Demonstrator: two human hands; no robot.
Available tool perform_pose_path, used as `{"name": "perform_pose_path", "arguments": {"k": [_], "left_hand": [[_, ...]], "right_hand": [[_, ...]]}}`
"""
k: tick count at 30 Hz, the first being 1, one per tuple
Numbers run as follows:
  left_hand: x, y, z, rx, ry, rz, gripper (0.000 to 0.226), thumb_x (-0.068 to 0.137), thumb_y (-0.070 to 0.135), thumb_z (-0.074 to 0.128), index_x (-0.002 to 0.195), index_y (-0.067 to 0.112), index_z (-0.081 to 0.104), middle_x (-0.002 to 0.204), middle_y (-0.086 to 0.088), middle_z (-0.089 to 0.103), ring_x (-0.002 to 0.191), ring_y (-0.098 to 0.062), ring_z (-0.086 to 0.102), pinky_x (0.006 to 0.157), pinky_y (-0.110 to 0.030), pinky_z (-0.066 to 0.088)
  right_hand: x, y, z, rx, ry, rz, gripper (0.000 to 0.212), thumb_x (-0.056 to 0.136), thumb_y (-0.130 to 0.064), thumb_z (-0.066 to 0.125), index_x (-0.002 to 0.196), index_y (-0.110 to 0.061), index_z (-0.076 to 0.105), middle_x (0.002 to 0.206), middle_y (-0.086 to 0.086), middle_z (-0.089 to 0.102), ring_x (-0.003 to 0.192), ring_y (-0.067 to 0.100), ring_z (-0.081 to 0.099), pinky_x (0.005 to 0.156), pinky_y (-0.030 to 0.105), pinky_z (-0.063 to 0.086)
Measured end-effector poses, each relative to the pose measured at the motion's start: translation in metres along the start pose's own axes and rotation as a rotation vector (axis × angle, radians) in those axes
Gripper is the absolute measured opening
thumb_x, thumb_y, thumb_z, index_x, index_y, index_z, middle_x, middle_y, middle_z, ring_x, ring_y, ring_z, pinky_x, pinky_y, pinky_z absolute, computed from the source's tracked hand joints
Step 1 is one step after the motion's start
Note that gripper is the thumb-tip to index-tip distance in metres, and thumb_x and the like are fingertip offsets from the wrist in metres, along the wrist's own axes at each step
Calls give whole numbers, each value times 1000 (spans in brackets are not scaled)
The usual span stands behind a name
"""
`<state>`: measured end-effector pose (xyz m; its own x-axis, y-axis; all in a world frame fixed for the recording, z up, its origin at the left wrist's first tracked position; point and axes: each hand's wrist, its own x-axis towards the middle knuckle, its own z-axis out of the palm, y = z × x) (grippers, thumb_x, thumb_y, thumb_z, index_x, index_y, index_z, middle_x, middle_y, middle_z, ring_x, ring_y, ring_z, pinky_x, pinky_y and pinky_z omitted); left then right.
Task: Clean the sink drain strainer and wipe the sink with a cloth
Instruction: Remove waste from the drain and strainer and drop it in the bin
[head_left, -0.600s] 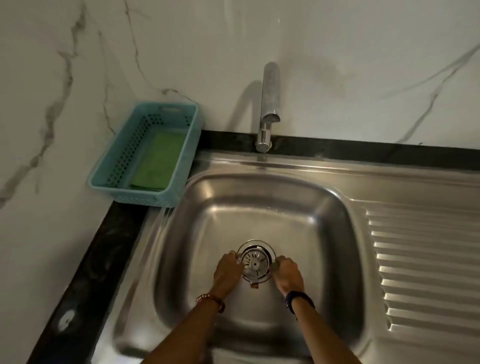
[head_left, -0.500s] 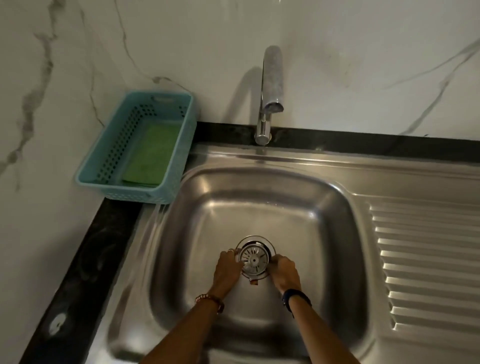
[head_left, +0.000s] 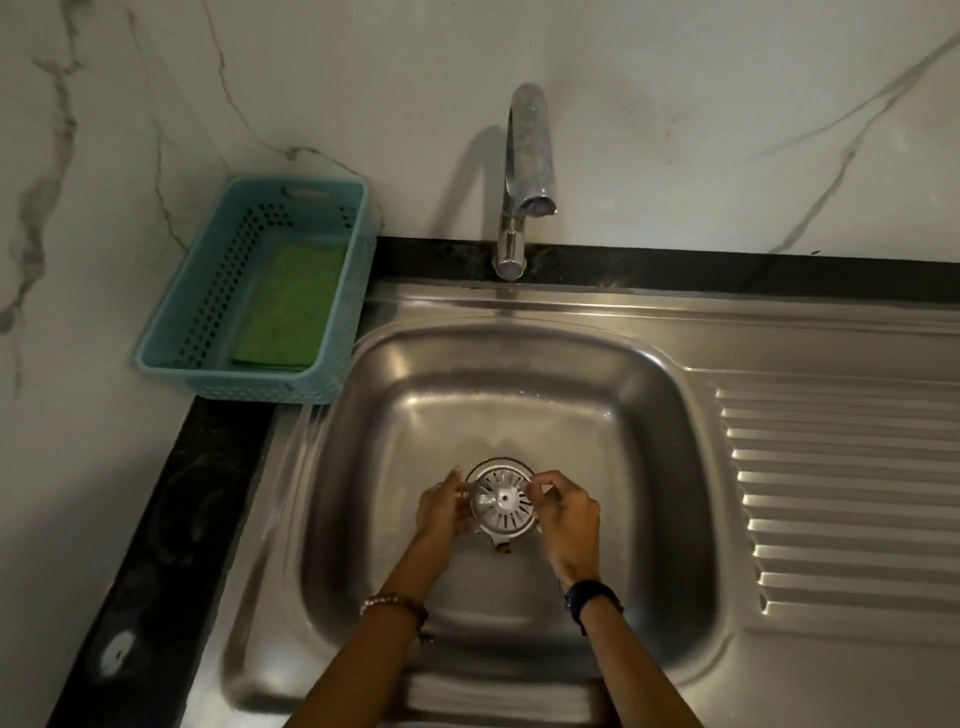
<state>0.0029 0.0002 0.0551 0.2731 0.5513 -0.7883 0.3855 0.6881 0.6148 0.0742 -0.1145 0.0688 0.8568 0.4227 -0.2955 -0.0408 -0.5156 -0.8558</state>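
The round slotted metal drain strainer (head_left: 503, 505) is lifted a little out of the drain opening (head_left: 500, 462) at the bottom of the steel sink basin (head_left: 405, 415). My left hand (head_left: 442, 506) pinches its left rim and my right hand (head_left: 565, 512) pinches its right rim. A small brownish scrap hangs below the strainer's near edge. A green cloth (head_left: 284, 306) lies flat inside a teal plastic basket (head_left: 171, 343) at the sink's back left corner.
A chrome tap (head_left: 524, 171) stands behind the basin, its spout over the rear rim. A ribbed steel drainboard (head_left: 841, 499) runs to the right. Black counter edging (head_left: 166, 519) borders the left side, with white marble walls behind and left.
The strainer has come up out of the drain opening toward me, held by both hands. The camera has tilted slightly, shifting the basket and tap in view.
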Motion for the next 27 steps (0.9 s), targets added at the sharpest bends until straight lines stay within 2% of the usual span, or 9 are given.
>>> {"name": "perform_pose_path", "arguments": {"k": [3, 6, 9, 12, 15, 17, 20, 23, 27], "left_hand": [[-13, 17, -7, -67, -89, -9, 25, 90, 25, 56, 88, 1, 62, 75, -12, 60, 66, -19, 57, 47, -19, 53], [-33, 33, -5, -158, -244, -34, 19, 84, 19, 64, 91, 1, 68, 77, -8, 71, 76, -16, 66, 57, -16, 57], [-49, 45, 8, -217, -352, -17, 7, 80, 4, 67, 76, 4, 73, 74, -7, 76, 69, -12, 72, 58, -15, 57], [-66, 53, 41, -138, -421, 41, 14, 81, -6, 61, 84, 5, 69, 75, -3, 74, 67, -9, 71, 63, -14, 57], [-83, 55, 82, 16, -452, 129, 23, 81, -6, 61, 95, 11, 65, 85, -1, 71, 80, -12, 67, 68, -16, 57], [-92, 54, 116, 105, -474, 214, 29, 80, -5, 63, 105, 9, 64, 90, -3, 69, 87, -14, 65, 71, -17, 54], [-101, 50, 168, 186, -415, 338, 34, 79, -5, 64, 112, 0, 62, 88, -6, 64, 84, -17, 61, 72, -19, 50], [-101, 46, 211, 217, -315, 475, 30, 77, -4, 67, 107, -5, 65, 87, -10, 66, 73, -14, 61, 61, -10, 52], [-93, 37, 246, 239, -231, 502, 30, 77, -2, 68, 107, -2, 66, 99, -15, 70, 77, -17, 63, 68, -15, 54]], "right_hand": [[-12, -12, -21, 205, -48, -71, 14, 88, -16, 62, 81, -28, 66, 79, -7, 70, 72, 4, 66, 55, 13, 51], [-16, -20, -44, 264, -37, -133, 16, 85, -13, 65, 86, -29, 68, 79, -9, 72, 76, -1, 65, 65, 16, 54], [-15, -26, -72, 318, -12, -196, 27, 83, -7, 66, 88, -34, 69, 86, -15, 73, 84, 0, 67, 74, 10, 51], [-9, -26, -102, 375, 24, -210, 26, 88, -8, 59, 93, -31, 70, 91, -10, 74, 90, 6, 67, 82, 15, 52], [2, -24, -134, 424, 86, -159, 17, 91, -13, 56, 96, -24, 68, 96, -8, 71, 93, 11, 67, 80, 22, 55], [11, -20, -160, 402, 119, -140, 16, 86, -17, 64, 100, -25, 63, 96, -11, 69, 91, 6, 66, 72, 15, 55], [29, -12, -196, 347, 152, -99, 37, 81, -16, 70, 113, -24, 54, 100, -7, 66, 88, 7, 64, 68, 14, 54], [50, -6, -224, 290, 185, -68, 33, 81, -12, 69, 112, -13, 57, 109, 8, 66, 92, 17, 62, 77, 24, 54], [76, -1, -245, 105, 224, -39, 41, 83, -13, 68, 122, -7, 58, 120, 13, 57, 108, 26, 58, 93, 32, 51]]}}
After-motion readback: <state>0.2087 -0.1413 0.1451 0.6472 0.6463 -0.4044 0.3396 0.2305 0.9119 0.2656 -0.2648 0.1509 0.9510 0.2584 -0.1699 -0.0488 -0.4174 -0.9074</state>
